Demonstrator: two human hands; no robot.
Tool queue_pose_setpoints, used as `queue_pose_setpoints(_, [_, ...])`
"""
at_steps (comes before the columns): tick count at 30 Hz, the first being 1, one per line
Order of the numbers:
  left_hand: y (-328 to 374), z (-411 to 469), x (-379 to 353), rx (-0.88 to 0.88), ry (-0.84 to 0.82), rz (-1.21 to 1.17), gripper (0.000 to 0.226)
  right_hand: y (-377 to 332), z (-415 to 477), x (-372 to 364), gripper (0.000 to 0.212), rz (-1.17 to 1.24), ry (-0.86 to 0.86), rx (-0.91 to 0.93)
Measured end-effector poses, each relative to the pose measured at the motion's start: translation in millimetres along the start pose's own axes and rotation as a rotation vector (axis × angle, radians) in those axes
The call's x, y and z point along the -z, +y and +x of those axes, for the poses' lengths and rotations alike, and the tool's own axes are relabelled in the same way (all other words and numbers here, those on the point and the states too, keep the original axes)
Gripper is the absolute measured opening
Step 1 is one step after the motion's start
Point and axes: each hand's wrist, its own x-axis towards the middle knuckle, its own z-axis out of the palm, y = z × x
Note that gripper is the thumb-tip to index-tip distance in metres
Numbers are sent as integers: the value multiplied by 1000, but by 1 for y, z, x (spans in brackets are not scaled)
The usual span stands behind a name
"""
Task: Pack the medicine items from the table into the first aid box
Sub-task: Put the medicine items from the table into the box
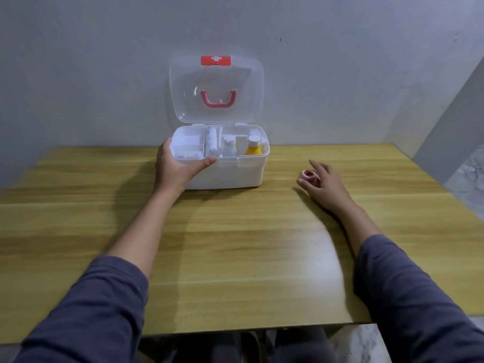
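Observation:
A white first aid box [235, 174] stands at the far side of the wooden table [235, 244], its clear lid [180, 82] with a red handle raised against the wall. Inside stand a yellow bottle [253, 148], a white bottle [229, 147], a rolled bandage [211, 141] and a small packet in the left tray. My left hand [174, 166] grips the box's front left corner, thumb along the rim. My right hand [323, 183] rests on the table to the box's right, its fingers curled around a small pink-and-white tape roll [309, 175].
A grey wall rises right behind the box. The table's near edge runs across the bottom of the view, with my legs below it. A marbled floor shows past the table's right edge.

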Motion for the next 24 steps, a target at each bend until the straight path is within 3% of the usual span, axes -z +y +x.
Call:
queue_pose_setpoints(5, [0,-2,-1,21,7,-6,110,-10,12,-18,39,-115,-7,99])
queue_pose_setpoints(9, [1,-3,-2,24,11,-20,110,-14,16,-26,34,-106,54,128])
queue_pose_setpoints(15, [3,-3,-2,32,0,-28,112,-23,21,-17,33,117,147,46])
queue_pose_setpoints(18, [4,-5,-1,23,1,-35,108,-51,31,-3,24,155,223,111])
queue_pose_setpoints(24, [7,-6,1,31,-10,-70,108,-151,57,14,35,306,278,312])
